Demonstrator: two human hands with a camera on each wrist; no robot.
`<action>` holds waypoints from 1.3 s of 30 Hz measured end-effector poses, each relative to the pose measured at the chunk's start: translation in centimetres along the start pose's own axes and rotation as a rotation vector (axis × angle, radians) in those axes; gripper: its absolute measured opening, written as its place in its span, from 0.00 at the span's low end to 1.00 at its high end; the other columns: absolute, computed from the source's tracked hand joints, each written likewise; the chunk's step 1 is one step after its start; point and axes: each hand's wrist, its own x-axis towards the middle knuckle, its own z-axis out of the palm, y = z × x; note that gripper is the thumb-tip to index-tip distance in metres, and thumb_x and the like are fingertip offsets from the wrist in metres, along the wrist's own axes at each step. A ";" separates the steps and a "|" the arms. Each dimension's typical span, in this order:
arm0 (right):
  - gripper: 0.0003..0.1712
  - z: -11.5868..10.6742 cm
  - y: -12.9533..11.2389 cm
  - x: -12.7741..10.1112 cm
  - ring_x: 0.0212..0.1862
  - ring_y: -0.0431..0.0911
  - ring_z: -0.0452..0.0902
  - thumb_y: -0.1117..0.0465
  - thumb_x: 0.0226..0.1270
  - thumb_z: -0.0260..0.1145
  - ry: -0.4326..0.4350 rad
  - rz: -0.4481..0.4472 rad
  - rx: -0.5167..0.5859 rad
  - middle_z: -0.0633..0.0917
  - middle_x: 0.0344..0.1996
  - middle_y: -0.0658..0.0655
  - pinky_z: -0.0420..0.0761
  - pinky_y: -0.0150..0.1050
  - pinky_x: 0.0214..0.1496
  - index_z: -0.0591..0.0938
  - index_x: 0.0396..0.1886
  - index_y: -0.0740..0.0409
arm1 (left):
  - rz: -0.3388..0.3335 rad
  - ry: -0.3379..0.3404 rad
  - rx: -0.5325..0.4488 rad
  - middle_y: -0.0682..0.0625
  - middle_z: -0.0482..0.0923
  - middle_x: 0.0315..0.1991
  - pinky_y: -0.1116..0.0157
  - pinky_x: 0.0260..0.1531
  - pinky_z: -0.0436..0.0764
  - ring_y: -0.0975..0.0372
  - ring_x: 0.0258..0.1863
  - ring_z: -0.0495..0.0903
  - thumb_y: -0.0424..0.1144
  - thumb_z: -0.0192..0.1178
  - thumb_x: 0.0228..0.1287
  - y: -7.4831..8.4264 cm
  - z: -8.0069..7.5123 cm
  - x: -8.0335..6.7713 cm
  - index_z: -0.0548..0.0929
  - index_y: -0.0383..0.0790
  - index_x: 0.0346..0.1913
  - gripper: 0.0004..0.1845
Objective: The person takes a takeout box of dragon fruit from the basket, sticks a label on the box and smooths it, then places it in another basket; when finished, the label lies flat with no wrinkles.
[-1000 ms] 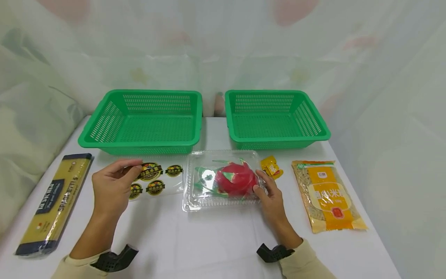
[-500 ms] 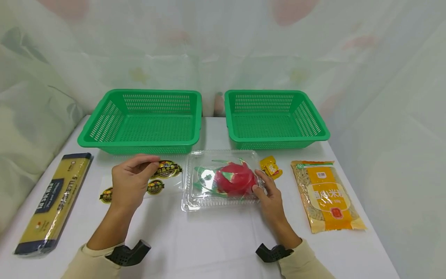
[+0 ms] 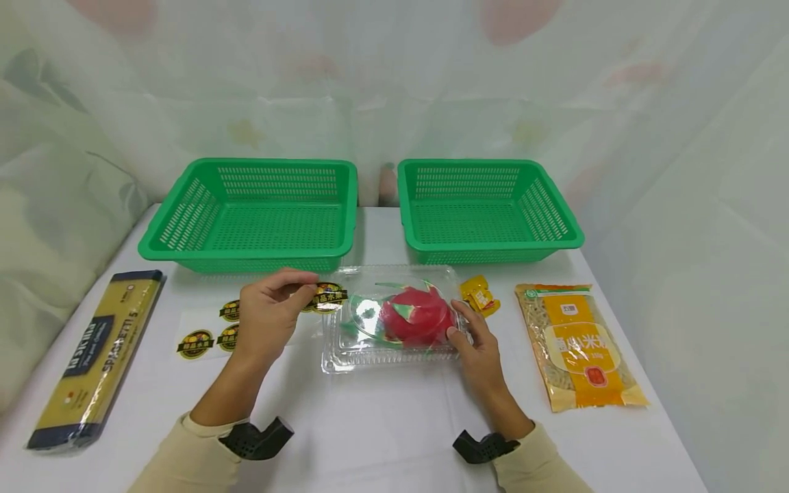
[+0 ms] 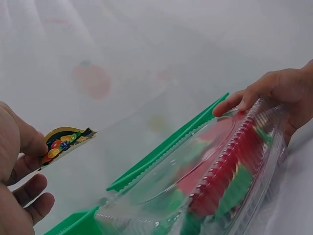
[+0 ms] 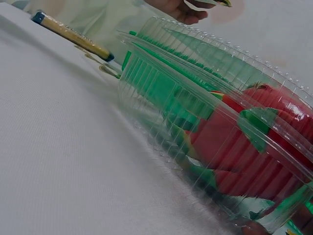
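Left grip (image 3: pixel 271 311) pinches one round black-and-gold sticker (image 3: pixel 329 296) up in the air, by the left end of one clear plastic box (image 3: pixel 370 357). That box lies mid-desk (image 3: pixel 382 424), to its right, long side running like the far edge; the right grip (image 3: pixel 483 349), nearer, holds its right end. Inside: one red dragon fruit (image 3: pixel 416 316). Also three more stickers (image 3: pixel 195 344), two green plastic baskets (image 3: pixel 259 255) by the far edge, one small yellow packet (image 3: pixel 479 296), one long spaghetti pack (image 3: pixel 95 359), one orange noodle bag (image 3: pixel 582 349).

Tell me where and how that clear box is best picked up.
I'd probably take the clear box by its two short ends, coming in from left and right: it lies flat with its long side running sideways, and the right hand holds its right end. The left hand must first release the sticker.
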 end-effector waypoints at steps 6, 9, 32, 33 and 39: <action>0.25 0.0 -0.1 0.0 0.68 0.44 0.57 0.64 0.71 0.57 0.001 -0.006 -0.005 0.69 0.66 0.48 0.64 0.53 0.64 0.72 0.67 0.49 | 0.012 -0.037 -0.015 0.40 0.82 0.35 0.69 0.33 0.80 0.61 0.30 0.82 0.17 0.61 0.56 -0.2 1.3 0.0 0.84 0.22 0.37 0.06; 0.25 0.1 -0.1 0.0 0.69 0.45 0.57 0.64 0.71 0.58 0.001 -0.007 -0.006 0.69 0.66 0.49 0.63 0.54 0.64 0.72 0.67 0.50 | 0.009 -0.054 -0.021 0.39 0.82 0.35 0.69 0.33 0.80 0.60 0.31 0.82 0.17 0.61 0.56 -0.3 1.8 -0.1 0.84 0.23 0.36 0.06; 0.26 0.0 0.0 0.0 0.69 0.44 0.57 0.63 0.71 0.58 0.000 -0.011 0.006 0.70 0.65 0.48 0.60 0.56 0.66 0.72 0.68 0.49 | 0.048 -0.129 0.021 0.42 0.83 0.35 0.67 0.36 0.79 0.57 0.35 0.81 0.19 0.60 0.58 -1.4 5.3 -0.1 0.86 0.28 0.36 0.07; 0.26 0.0 0.0 0.0 0.69 0.44 0.57 0.63 0.71 0.58 0.000 -0.012 0.006 0.70 0.65 0.48 0.60 0.56 0.66 0.72 0.68 0.49 | 0.059 -0.132 0.021 0.43 0.83 0.34 0.67 0.35 0.79 0.57 0.35 0.81 0.19 0.60 0.58 -1.5 5.5 0.0 0.86 0.27 0.36 0.06; 0.26 0.0 0.0 0.0 0.69 0.45 0.57 0.64 0.71 0.58 0.000 0.000 0.001 0.69 0.66 0.49 0.61 0.55 0.65 0.72 0.67 0.48 | 0.089 -0.140 0.024 0.42 0.83 0.33 0.67 0.34 0.78 0.56 0.34 0.81 0.19 0.60 0.57 -2.2 6.4 0.1 0.85 0.26 0.35 0.06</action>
